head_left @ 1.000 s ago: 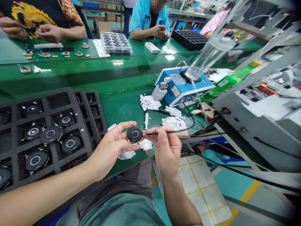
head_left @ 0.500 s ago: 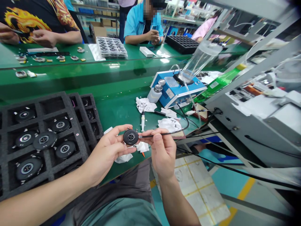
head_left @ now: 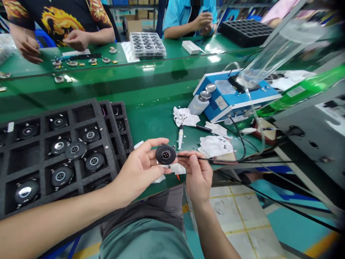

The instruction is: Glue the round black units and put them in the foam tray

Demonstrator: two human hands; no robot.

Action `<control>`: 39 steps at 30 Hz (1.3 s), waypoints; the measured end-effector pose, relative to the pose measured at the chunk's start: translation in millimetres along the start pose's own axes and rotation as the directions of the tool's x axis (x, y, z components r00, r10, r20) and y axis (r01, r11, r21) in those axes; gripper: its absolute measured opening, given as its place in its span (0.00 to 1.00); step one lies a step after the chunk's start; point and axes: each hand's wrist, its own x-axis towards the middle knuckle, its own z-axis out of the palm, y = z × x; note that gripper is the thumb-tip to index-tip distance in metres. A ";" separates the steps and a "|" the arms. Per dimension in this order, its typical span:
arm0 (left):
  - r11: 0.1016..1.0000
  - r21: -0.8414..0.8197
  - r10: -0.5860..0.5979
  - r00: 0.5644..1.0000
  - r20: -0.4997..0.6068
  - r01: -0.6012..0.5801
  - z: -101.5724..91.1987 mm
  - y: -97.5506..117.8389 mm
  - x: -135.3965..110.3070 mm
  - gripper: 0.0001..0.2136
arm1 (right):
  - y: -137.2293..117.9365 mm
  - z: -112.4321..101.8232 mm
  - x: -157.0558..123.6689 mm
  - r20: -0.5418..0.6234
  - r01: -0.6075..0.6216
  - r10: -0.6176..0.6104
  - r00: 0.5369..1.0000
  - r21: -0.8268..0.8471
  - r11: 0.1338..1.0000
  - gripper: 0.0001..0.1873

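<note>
My left hand cradles a round black electronic part, which has metal contacts at its centre. My right hand pinches a thin black wand on a cable, and the wand's tip reaches the right edge of the part. A syringe lies on the green workbench just beyond my hands. Crumpled white wipes lie to the right of it.
A black foam tray holding several round parts lies to my left. Behind the syringe stand a blue benchtop unit and a white bottle. Co-workers sit across the bench, and a green bottle lies at right.
The whole scene has shifted right and slightly down in view as my head turned. My hands still hold the round part and wand, with the wand's tip staying at the part's edge.
</note>
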 end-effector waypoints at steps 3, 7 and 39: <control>1.000 -0.002 0.007 1.000 0.015 -0.007 -0.9 -0.2 0.6 0.25 | 1.4 -9.3 -3.5 0.070 -0.047 0.052 0.996 -0.075 0.996 0.11; 1.000 -0.001 -0.008 1.000 0.024 0.008 -2.2 -0.2 1.0 0.26 | -3.3 -23.8 -9.9 0.108 -0.096 0.115 0.987 -0.171 0.981 0.12; 0.997 -0.051 0.055 0.996 -0.074 -0.059 -1.4 1.4 2.2 0.26 | -34.4 -24.6 104.1 0.857 0.905 0.290 0.425 -0.401 -0.143 0.21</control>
